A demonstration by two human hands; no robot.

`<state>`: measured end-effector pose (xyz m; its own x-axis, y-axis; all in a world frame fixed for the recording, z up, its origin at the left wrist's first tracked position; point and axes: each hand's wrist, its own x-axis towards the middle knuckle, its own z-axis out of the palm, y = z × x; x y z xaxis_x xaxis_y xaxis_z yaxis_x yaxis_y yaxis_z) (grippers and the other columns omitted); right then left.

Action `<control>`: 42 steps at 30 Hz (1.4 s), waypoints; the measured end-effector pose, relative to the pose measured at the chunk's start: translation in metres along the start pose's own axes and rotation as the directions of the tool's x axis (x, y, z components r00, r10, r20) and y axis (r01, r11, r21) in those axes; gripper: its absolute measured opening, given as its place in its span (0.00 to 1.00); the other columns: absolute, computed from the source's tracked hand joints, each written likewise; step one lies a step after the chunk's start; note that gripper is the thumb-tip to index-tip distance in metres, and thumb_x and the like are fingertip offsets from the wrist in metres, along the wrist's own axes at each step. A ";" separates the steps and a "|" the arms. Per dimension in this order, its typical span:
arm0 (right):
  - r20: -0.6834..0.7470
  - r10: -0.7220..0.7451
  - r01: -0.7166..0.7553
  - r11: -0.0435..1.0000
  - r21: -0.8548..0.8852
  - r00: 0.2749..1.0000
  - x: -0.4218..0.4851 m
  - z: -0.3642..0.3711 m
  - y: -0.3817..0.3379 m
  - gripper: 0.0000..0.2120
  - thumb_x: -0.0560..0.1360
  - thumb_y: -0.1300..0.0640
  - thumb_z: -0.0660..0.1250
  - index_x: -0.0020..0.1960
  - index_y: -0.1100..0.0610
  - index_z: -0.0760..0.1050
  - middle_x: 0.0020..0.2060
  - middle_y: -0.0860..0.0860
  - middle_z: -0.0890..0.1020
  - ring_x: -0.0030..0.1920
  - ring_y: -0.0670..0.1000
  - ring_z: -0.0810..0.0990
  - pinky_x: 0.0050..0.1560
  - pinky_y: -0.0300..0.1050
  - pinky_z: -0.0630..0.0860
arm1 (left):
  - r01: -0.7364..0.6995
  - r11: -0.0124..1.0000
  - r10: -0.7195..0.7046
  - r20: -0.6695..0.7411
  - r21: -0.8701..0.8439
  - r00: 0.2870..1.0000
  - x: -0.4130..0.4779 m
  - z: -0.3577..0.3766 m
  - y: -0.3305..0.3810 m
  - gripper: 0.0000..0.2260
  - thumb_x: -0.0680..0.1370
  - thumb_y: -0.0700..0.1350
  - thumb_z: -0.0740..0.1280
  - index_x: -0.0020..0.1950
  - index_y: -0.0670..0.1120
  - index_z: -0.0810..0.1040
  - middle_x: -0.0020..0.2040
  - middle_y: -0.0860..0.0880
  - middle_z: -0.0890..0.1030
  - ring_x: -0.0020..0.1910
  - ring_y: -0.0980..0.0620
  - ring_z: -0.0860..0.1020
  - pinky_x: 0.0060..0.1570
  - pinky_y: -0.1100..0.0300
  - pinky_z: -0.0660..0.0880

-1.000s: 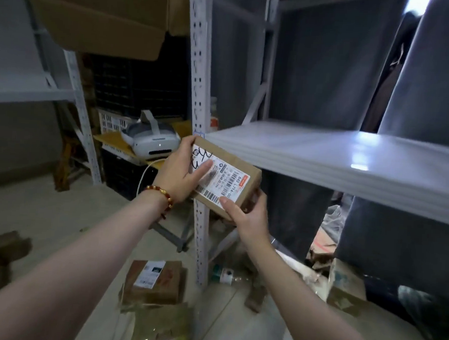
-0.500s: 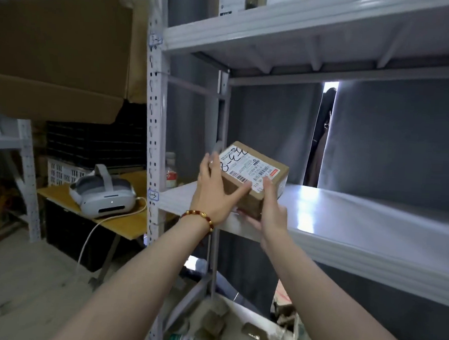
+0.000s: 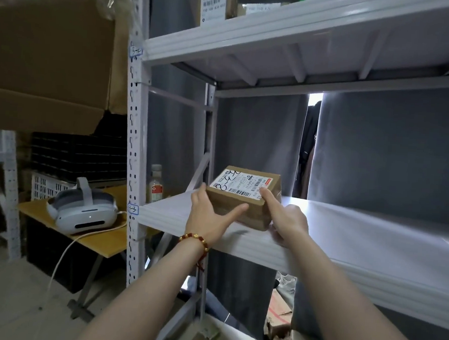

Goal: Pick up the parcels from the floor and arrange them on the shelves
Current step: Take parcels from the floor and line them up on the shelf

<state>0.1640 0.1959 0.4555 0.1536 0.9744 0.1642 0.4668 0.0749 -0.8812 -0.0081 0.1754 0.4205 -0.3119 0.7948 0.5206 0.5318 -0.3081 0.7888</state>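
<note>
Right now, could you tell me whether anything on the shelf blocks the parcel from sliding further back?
Nothing visible does: behind the parcel the shelf lies bare to the grey curtain; the bottle stands off left.
</note>
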 end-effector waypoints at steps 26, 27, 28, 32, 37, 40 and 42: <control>-0.192 -0.117 0.155 0.967 0.200 0.974 -0.001 -0.005 0.015 0.12 0.78 0.51 0.64 0.56 0.58 0.74 0.52 0.52 0.79 0.51 0.52 0.76 0.47 0.42 0.69 | -0.135 0.985 0.115 0.173 0.109 0.978 0.038 -0.004 0.013 0.47 0.67 0.55 0.78 0.78 0.57 0.53 0.72 0.46 0.62 0.69 0.44 0.68 0.67 0.47 0.70; -0.171 -0.123 0.159 0.963 0.219 0.978 0.000 -0.004 0.015 0.12 0.78 0.49 0.64 0.55 0.57 0.75 0.50 0.52 0.81 0.50 0.54 0.79 0.47 0.44 0.73 | -0.169 0.975 0.147 0.152 0.144 0.977 0.037 -0.005 0.013 0.46 0.67 0.56 0.79 0.78 0.57 0.55 0.70 0.46 0.63 0.67 0.45 0.68 0.67 0.50 0.69; -0.152 -0.127 0.162 0.955 0.247 0.980 0.002 -0.004 0.015 0.14 0.78 0.47 0.64 0.53 0.57 0.76 0.48 0.52 0.82 0.49 0.55 0.81 0.50 0.48 0.77 | -0.210 0.963 0.192 0.120 0.167 0.974 0.035 -0.006 0.014 0.46 0.66 0.56 0.79 0.77 0.56 0.57 0.67 0.47 0.63 0.66 0.47 0.69 0.67 0.54 0.68; -0.031 -0.123 0.126 0.923 0.364 0.992 0.000 -0.005 0.012 0.23 0.76 0.38 0.66 0.58 0.57 0.75 0.48 0.53 0.82 0.43 0.53 0.85 0.48 0.49 0.82 | -0.309 0.930 0.317 -0.006 0.199 0.948 0.027 0.005 0.012 0.55 0.60 0.56 0.82 0.79 0.49 0.54 0.64 0.50 0.58 0.63 0.56 0.64 0.65 0.65 0.64; -0.021 -0.241 0.238 0.938 0.253 0.970 -0.003 -0.001 0.011 0.29 0.72 0.42 0.73 0.68 0.54 0.70 0.51 0.48 0.81 0.52 0.50 0.81 0.56 0.50 0.78 | -0.147 0.977 0.147 0.015 0.154 0.989 0.018 0.024 0.012 0.64 0.61 0.56 0.82 0.80 0.44 0.39 0.69 0.47 0.55 0.68 0.50 0.63 0.65 0.63 0.63; 0.038 -0.317 0.306 0.937 0.170 0.948 -0.002 0.001 0.013 0.32 0.72 0.47 0.74 0.72 0.49 0.67 0.60 0.48 0.80 0.58 0.48 0.78 0.59 0.43 0.72 | 0.024 0.962 -0.030 0.016 0.272 0.999 0.019 0.025 0.007 0.59 0.60 0.66 0.78 0.78 0.43 0.49 0.70 0.43 0.61 0.70 0.44 0.63 0.69 0.52 0.66; 0.082 -0.353 0.349 0.935 0.056 0.932 -0.002 0.003 0.013 0.33 0.72 0.46 0.73 0.74 0.48 0.66 0.65 0.47 0.78 0.62 0.49 0.76 0.63 0.45 0.71 | 0.129 0.916 -0.143 0.009 0.379 0.990 0.021 0.024 0.004 0.54 0.57 0.72 0.74 0.73 0.43 0.61 0.68 0.43 0.67 0.68 0.43 0.66 0.68 0.48 0.68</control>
<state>0.1672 0.1954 0.4424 -0.0928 0.8992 0.4276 0.4412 0.4221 -0.7920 0.0061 0.2037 0.4264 -0.3776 0.8354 0.3995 0.7456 0.0185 0.6661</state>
